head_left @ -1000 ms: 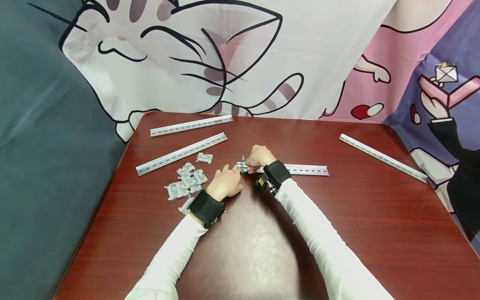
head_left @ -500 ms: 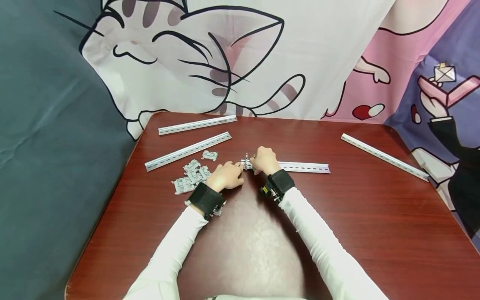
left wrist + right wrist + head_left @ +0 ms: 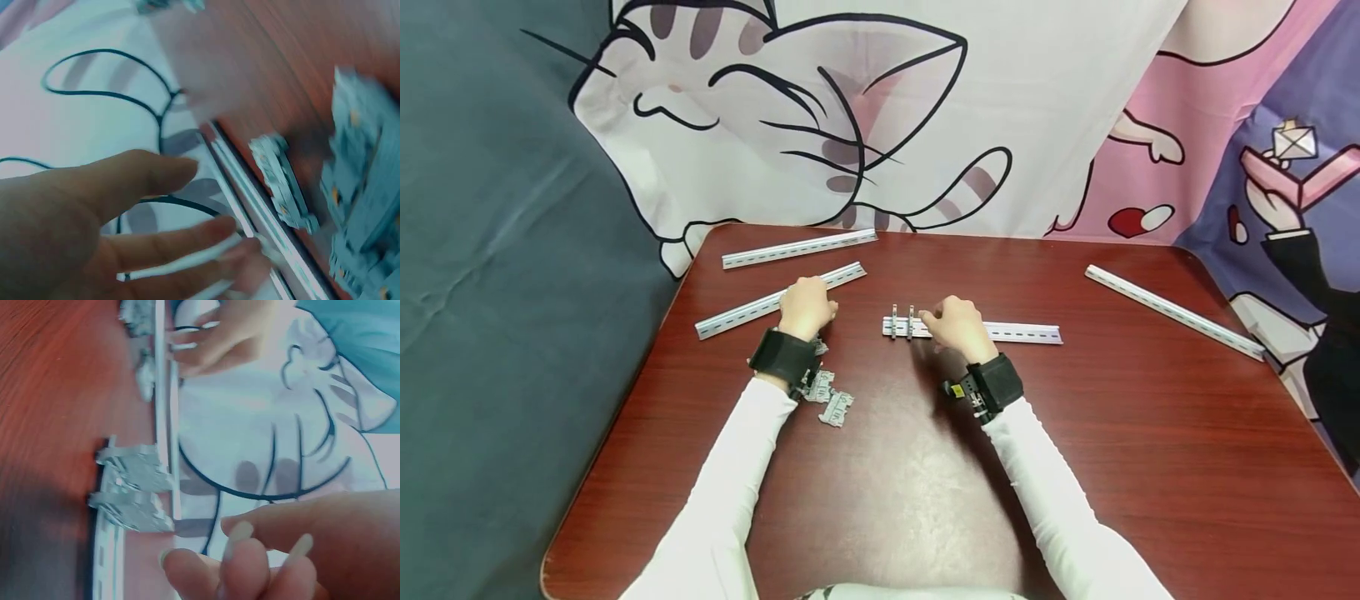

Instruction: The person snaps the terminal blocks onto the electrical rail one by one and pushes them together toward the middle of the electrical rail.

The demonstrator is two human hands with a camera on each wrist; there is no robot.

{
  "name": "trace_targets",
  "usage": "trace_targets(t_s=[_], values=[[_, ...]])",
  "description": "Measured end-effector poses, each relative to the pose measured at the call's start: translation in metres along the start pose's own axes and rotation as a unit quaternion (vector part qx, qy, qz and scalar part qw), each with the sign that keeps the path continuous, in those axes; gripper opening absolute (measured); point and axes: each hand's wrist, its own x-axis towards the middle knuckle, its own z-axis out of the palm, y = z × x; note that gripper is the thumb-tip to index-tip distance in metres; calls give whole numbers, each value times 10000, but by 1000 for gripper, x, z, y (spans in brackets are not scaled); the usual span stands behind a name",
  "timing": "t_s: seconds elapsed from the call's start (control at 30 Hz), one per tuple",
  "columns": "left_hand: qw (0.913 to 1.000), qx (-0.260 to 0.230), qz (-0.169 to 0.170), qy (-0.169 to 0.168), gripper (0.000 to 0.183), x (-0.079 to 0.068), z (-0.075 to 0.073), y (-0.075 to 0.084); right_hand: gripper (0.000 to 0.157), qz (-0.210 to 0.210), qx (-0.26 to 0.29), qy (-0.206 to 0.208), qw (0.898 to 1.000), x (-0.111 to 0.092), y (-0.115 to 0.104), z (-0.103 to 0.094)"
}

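My left hand (image 3: 805,308) hovers over the middle-left slotted DIN rail (image 3: 737,317), beside loose grey terminal blocks (image 3: 837,409). In the left wrist view its thumb and fingers are apart with nothing between them; a single terminal block (image 3: 282,181) lies beyond the fingertips, near a heap of blocks (image 3: 362,181). On the central DIN rail (image 3: 1022,333), two terminal blocks (image 3: 134,467) stand upright side by side near its left end. My right hand (image 3: 962,327) is just right of them, over the rail, fingers loosely bent and holding nothing. The left hand and wristband hide part of the heap.
Another DIN rail (image 3: 797,248) lies at the back left of the brown table (image 3: 1150,433). One more rail (image 3: 1176,312) slants along the right side. A printed cat cloth (image 3: 925,108) hangs behind the table's back edge.
My left hand has left the central rail's left end and moved left and away toward the loose blocks. My right hand has let go of the second terminal block and shifted slightly right.
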Motion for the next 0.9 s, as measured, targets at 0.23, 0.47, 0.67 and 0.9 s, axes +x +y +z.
trace_targets(t_s=[0.23, 0.47, 0.67, 0.9], values=[[9934, 438, -722, -773, 44, 23, 13, -2, 41, -111, 247, -105, 9996, -18, 11, -10], [9957, 404, -675, -484, 65, 27, 28, -3, 38, -29, 417, -285, 9987, -23, 27, -12], [9965, 303, -688, -371, 74, 26, 28, -2, 37, -98, 570, -297, 9979, -24, 27, -15], [9972, 30, -590, -468, 78, 25, 24, -1, 39, -169, 415, -281, 9986, -24, 28, -20]])
